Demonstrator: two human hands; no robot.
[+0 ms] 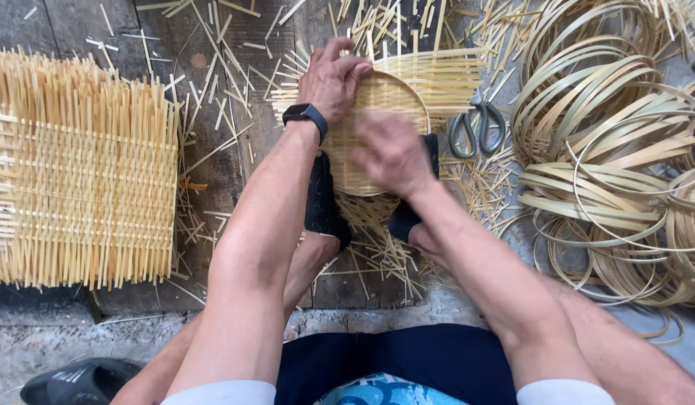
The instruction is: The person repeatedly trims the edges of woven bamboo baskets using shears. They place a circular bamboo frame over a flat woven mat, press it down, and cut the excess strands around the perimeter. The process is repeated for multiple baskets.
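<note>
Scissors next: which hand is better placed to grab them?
Probably right. The right hand rests on the woven bamboo disc on the side nearer the scissors. The left hand presses the disc's far edge, farther away.

Black wristband (305, 114), white sleeves (226, 392), navy shorts (407, 360)

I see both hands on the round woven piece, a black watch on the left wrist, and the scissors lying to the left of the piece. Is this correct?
Not quite. In the head view, the scissors lie to the right of the round woven piece, not the left. The rest holds: left hand and right hand rest on it, and the black watch is on the left wrist.
</note>
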